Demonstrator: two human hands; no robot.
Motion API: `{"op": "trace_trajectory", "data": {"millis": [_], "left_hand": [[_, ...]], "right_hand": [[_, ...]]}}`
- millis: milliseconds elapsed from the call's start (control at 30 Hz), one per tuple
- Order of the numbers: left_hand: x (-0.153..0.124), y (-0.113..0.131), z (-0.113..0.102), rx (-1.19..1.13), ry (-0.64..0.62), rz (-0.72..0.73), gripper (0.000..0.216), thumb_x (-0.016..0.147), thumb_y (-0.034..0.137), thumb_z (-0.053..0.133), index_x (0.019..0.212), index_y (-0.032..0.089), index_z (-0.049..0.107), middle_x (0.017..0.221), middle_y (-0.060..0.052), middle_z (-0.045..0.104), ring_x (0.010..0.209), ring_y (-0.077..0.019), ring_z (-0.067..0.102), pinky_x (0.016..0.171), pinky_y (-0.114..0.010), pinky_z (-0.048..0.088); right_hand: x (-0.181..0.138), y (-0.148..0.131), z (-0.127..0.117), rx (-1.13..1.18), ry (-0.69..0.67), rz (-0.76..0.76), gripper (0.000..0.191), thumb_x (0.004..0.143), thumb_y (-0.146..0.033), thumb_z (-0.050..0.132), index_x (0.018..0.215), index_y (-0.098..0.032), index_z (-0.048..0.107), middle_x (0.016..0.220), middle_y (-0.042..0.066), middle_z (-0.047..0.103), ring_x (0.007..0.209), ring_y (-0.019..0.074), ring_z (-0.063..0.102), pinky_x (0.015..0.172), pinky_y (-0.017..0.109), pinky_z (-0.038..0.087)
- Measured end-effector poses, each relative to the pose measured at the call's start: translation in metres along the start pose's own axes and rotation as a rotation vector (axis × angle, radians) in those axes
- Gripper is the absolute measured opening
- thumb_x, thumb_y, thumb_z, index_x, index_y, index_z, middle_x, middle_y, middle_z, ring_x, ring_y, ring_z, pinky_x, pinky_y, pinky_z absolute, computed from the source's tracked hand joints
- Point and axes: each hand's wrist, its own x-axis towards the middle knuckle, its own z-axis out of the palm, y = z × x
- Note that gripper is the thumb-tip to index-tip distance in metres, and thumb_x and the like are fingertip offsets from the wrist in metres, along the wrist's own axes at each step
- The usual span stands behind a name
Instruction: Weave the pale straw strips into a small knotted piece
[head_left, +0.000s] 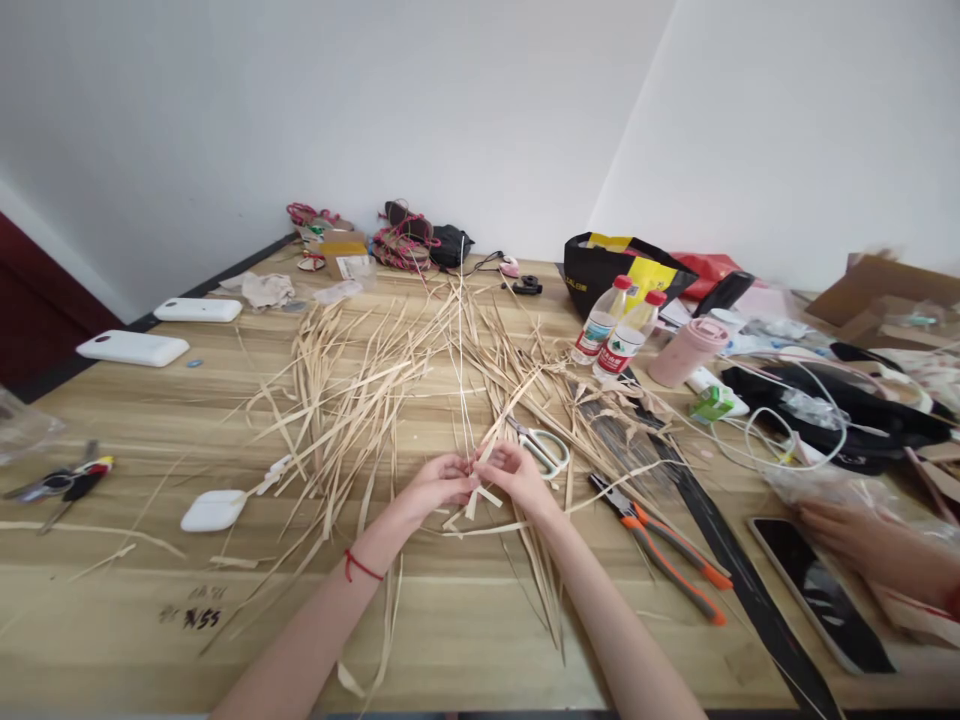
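Observation:
My left hand [437, 483] and my right hand [517, 472] meet over the wooden table [465, 620], both pinching thin pale straw strips [474, 497] that cross between the fingers. One long strand [463, 370] runs from my fingers away toward the wall. A red string circles my left wrist. A loose heap of dried straw [360, 390] spreads across the table behind my hands. White-handled scissors [541, 445] lie just beyond my right hand.
Orange-handled pliers [664, 545] lie right of my forearm. Two water bottles [615, 325], a pink cup [686, 350], a black-and-yellow bag [622, 262], cables and a phone [817, 590] crowd the right. Another person's hand [847, 530] rests there. White cases [214, 508] lie left.

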Motion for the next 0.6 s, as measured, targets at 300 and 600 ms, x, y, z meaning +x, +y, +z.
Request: {"op": "trace_trajectory", "data": {"millis": [300,600], "left_hand": [[-0.002,-0.011,0.013,0.175,0.13,0.296,0.056,0.062,0.025,0.07,0.104,0.021,0.033,0.074,0.002,0.061,0.068,-0.0135,0.063,0.064,-0.026,0.049],[-0.004,-0.007,0.015,0.304,0.065,0.32,0.044,0.067,0.031,0.065,0.104,0.017,0.048,0.071,0.0,0.059,0.06,-0.0122,0.059,0.06,-0.024,0.047]], "right_hand": [[0.006,0.012,-0.01,-0.1,0.171,-0.015,0.025,0.056,-0.033,0.075,0.072,-0.017,0.065,0.077,0.006,0.069,0.066,0.0179,0.063,0.06,0.03,0.051],[0.008,0.016,-0.01,0.017,0.14,0.03,0.033,0.053,-0.035,0.076,0.075,-0.017,0.06,0.072,0.003,0.069,0.061,0.0162,0.063,0.058,0.028,0.05]]}}
